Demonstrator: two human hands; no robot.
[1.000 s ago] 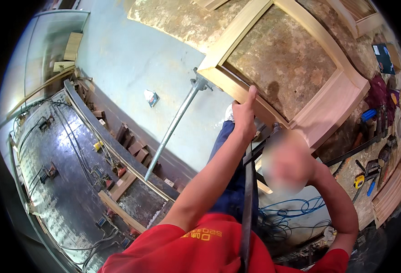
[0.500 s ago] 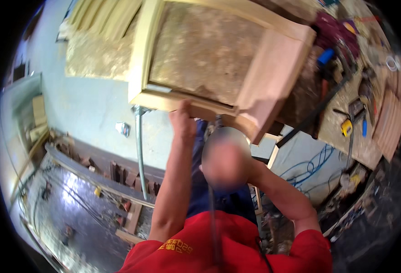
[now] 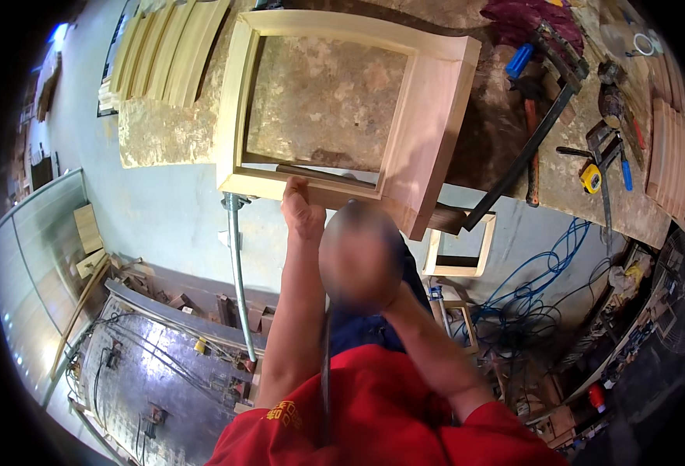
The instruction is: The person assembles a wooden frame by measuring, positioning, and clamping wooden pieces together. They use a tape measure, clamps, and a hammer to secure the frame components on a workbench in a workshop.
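A pale wooden frame (image 3: 428,116) lies on the worktable, its near rail reaching over the table's front edge. My left hand (image 3: 303,210) is closed on that near rail, with the fingers at its top edge. Just to the right of it, my right hand (image 3: 362,260) is close below the same rail, but a blurred patch covers its fingers and anything in them. Below this patch a long, thin dark strip (image 3: 327,373) runs down in front of my red shirt. A dark bar (image 3: 327,175) shows along the inner side of the near rail.
Curved wooden slats (image 3: 171,50) lie at the left of the worktable (image 3: 160,136). At the right are a black clamp (image 3: 525,151), a hammer (image 3: 532,147) and a yellow tape measure (image 3: 590,179). Blue hose (image 3: 521,287) coils on the floor, near a smaller wooden frame (image 3: 455,270).
The view has shifted, so more of the table and floor shows. My right hand appears closer to my left hand. My left hand remains on the near rail.
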